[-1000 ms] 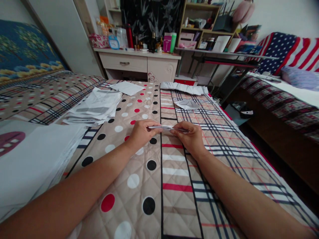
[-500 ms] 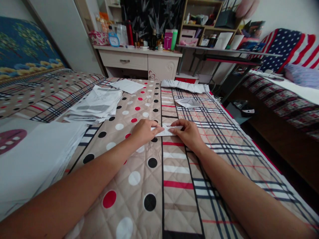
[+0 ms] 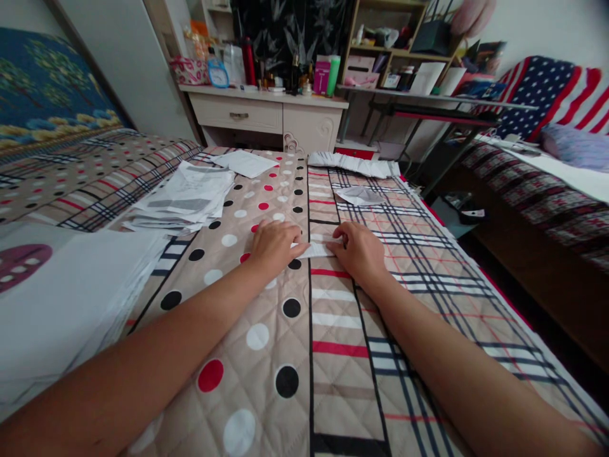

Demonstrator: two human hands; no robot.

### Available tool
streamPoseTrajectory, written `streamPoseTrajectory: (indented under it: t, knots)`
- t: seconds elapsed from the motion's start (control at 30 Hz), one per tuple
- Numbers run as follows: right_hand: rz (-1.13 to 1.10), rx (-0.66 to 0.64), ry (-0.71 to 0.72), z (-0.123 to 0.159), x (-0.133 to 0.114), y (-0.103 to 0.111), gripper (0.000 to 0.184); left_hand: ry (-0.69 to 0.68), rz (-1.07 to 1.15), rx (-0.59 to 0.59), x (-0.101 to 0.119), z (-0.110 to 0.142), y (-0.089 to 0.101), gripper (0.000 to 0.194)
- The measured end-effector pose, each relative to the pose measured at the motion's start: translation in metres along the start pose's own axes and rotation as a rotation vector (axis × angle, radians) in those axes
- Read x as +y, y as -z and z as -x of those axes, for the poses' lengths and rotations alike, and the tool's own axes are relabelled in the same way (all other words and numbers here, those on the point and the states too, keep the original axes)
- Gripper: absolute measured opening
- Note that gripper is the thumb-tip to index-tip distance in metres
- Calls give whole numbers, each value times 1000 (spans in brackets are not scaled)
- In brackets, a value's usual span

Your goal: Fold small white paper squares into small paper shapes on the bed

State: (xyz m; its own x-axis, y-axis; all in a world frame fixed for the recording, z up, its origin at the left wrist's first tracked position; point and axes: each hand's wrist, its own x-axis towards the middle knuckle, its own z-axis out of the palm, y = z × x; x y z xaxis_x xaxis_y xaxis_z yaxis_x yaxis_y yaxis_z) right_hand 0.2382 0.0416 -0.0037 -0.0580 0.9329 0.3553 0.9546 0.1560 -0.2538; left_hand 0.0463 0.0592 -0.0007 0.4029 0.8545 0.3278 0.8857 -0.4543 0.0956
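A narrow strip of folded white paper lies on the patterned quilt between my two hands. My left hand is closed on its left end, the thumb pressing along the near edge. At the other end, my right hand grips the paper with curled fingers and the thumb pointing inward. Both ends of the strip are hidden under my hands. Farther off on the quilt rests a silvery-white folded paper piece, and behind it a long pleated white bundle.
To the left lie a stack of printed sheets, a single white sheet and a larger paper pile. A white dresser crowded with bottles stands beyond the bed. The quilt's right edge drops to a dark floor.
My fingers have shifted slightly along the paper strip; the right hand's fingers are more curled and the left hand's lie flatter over it. The strip stays in the same place.
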Motion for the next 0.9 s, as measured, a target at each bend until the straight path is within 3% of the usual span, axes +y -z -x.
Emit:
streamPoseTrajectory:
  t: [0.07,0.17,0.4,0.53,0.73,0.83,0.9]
  knots:
    - [86,29,107,3,-7,0,9,-106,-25,55,5,1,2,16]
    - [121,-50,161,5,-19,-2,18,-193,-20,30,12,1,1,8]
    - [269,-239,123,4,-45,-7,21,-51,-34,-106,20,0,-3,19]
    - [336,-270,112,0,-43,-7,24,-46,11,-137,15,1,-4,18]
    - [400,-259,-39,-7,-22,-5,26,-264,48,22,13,8,-8,20]
    - [390,-249,-34,-8,-18,-6,24,-457,93,-27,27,18,-7,27]
    - [368,-254,-33,-8,-18,-6,22,-470,61,-74,40,25,-4,34]
